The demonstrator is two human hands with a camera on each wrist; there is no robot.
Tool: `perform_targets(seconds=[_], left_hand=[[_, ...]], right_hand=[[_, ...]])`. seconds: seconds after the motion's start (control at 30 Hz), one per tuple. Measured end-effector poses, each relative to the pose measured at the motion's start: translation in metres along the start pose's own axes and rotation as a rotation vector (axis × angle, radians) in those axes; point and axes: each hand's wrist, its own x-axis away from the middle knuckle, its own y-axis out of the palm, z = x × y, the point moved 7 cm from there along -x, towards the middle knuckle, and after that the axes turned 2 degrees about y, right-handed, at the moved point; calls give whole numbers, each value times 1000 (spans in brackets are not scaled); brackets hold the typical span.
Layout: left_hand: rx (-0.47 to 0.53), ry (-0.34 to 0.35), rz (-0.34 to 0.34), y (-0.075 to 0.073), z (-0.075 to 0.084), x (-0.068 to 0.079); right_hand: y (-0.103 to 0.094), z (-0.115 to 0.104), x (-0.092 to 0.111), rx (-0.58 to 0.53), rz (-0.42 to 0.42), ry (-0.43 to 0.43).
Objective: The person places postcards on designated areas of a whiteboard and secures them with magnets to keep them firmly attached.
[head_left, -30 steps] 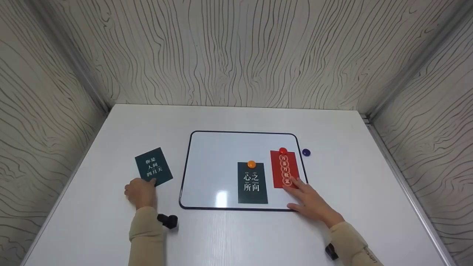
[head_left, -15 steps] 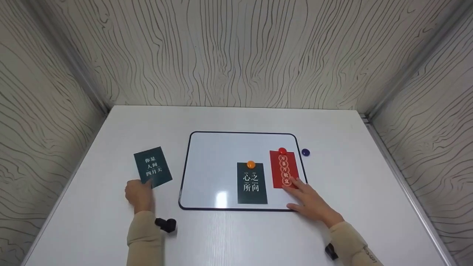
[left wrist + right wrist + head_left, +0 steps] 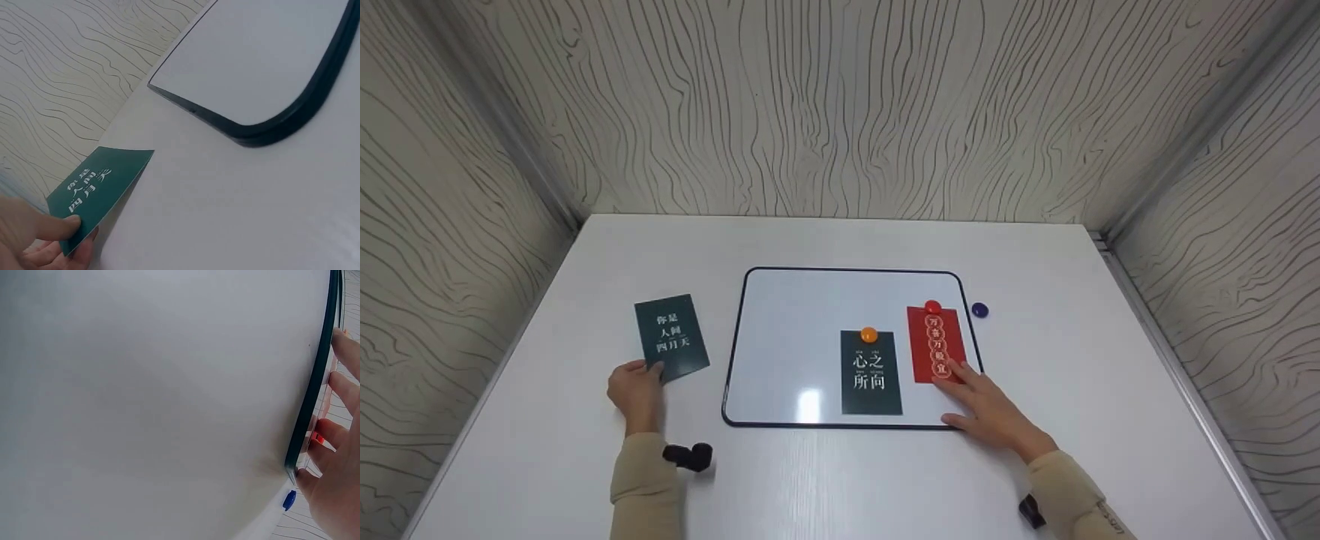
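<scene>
Green card (image 3: 673, 337), head view: it reaches to the far side of the left hand (image 3: 635, 390), which pinches its near end; its long axis runs far to near, slightly slanted, and the board (image 3: 791, 322) lies to its right (the left hand is clearly nearer)

Left wrist view: thumb above, fingers beneath, card apparently tilted off the table (image 3: 214, 202)

Right wrist view: right hand (image 3: 337, 478) spread at the board's edge, grasping nothing

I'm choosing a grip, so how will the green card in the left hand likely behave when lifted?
The green card is probably light, as its edge looks thin. It seems fairly stiff: pinched near one corner by the left hand, it shows little droop. Pushed edge-on, such a thin sheet might bend.
</scene>
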Motion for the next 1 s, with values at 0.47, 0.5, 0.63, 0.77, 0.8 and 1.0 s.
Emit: perform_targets(seconds=[0.47, 0.5, 0.63, 0.77, 0.8, 1.0], left_hand=[[70, -62, -42, 0, -2, 1], [68, -61, -43, 0, -2, 1], [49, -61, -52, 1, -1, 1], [23, -50, -69, 2, 2, 1], [16, -42, -72, 3, 3, 2], [15, -45, -98, 5, 10, 4]], right_hand=[[0, -1, 1, -2, 4, -9], [0, -1, 1, 0, 4, -10], [0, -1, 1, 4, 7, -9], [0, -1, 0, 5, 6, -5], [0, -1, 0, 5, 5, -4], [0, 0, 1, 3, 6, -14]])
